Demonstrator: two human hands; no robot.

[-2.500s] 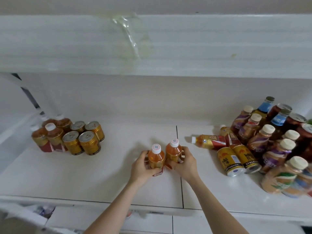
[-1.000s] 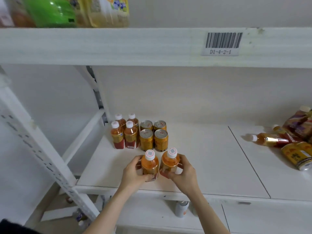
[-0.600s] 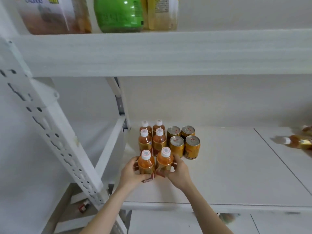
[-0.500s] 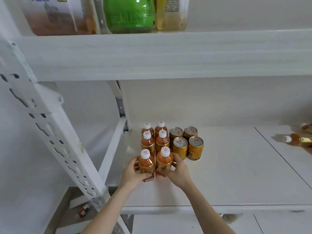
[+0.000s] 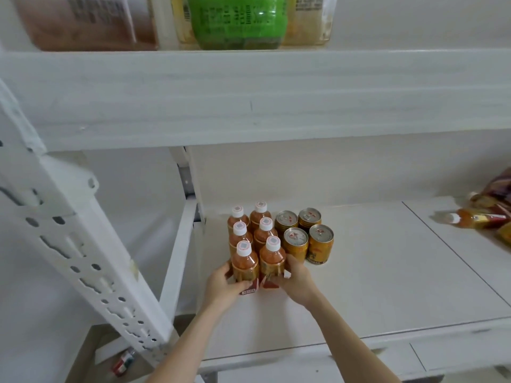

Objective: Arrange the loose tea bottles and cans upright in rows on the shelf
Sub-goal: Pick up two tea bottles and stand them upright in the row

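Note:
Two small orange tea bottles with white caps stand upright at the front of the group on the white shelf (image 5: 373, 286). My left hand (image 5: 222, 284) grips the left bottle (image 5: 244, 265) and my right hand (image 5: 297, 280) grips the right bottle (image 5: 272, 259). Directly behind them stand two more pairs of the same bottles (image 5: 250, 225), forming two rows. To their right stand several gold cans (image 5: 307, 236), upright in a square. A loose bottle (image 5: 470, 219) lies on its side at the far right of the shelf.
A white perforated upright post (image 5: 83, 258) slants across the left. The upper shelf board (image 5: 249, 92) hangs overhead, carrying a large green bottle (image 5: 237, 20) and other big bottles. More loose drinks (image 5: 497, 194) sit at the right edge. A can lies on the floor (image 5: 124, 360).
Both hands have carried the two bottles from the middle of the shelf to the left and pushed them back against the standing bottles. My view has swung left with them.

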